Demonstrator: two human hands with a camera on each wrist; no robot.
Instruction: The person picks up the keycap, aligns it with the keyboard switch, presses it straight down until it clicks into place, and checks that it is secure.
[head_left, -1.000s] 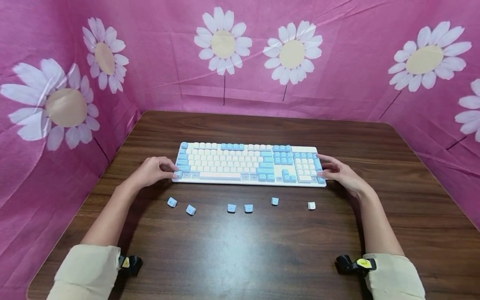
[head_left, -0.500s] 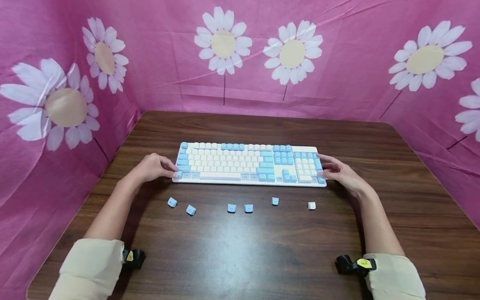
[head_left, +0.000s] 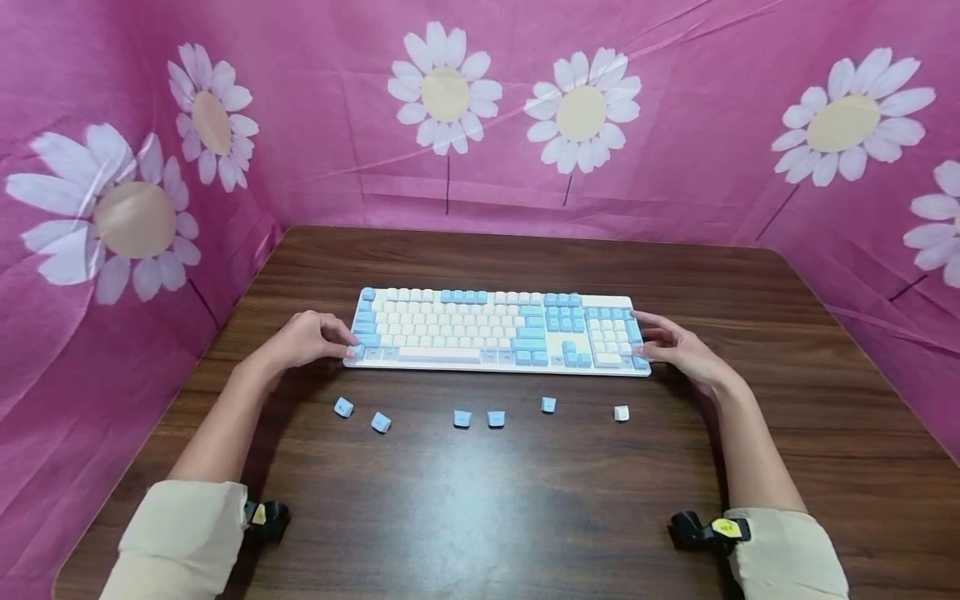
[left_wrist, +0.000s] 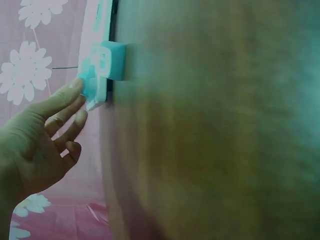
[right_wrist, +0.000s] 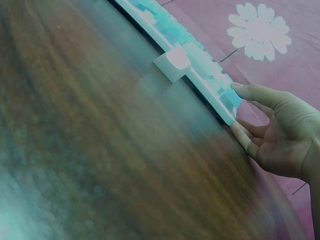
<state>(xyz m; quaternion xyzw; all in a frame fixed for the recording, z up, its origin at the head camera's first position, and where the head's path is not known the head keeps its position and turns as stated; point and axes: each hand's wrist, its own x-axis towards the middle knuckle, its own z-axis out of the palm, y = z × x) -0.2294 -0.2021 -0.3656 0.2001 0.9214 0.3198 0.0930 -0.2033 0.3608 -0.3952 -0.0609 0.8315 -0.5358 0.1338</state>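
Observation:
A white and light-blue keyboard lies across the middle of the wooden table. Its bottom row has several bare switch spots among the caps. My left hand holds the keyboard's left end near the front corner, thumb on top by the corner key and the other fingers bent beside the edge. At the opposite end, my right hand grips the right edge, thumb over the corner and fingers low against the side. Loose blue keycaps and one white keycap lie in a row before the keyboard.
The brown table has its far edge against a pink cloth printed with white daisies. Black straps with yellow labels sit at both rolled cream sleeves.
Over the last second my left forearm has shifted slightly inward. The head view has tilted a little. Both hands stay at the keyboard's ends, and the loose keycaps keep their places.

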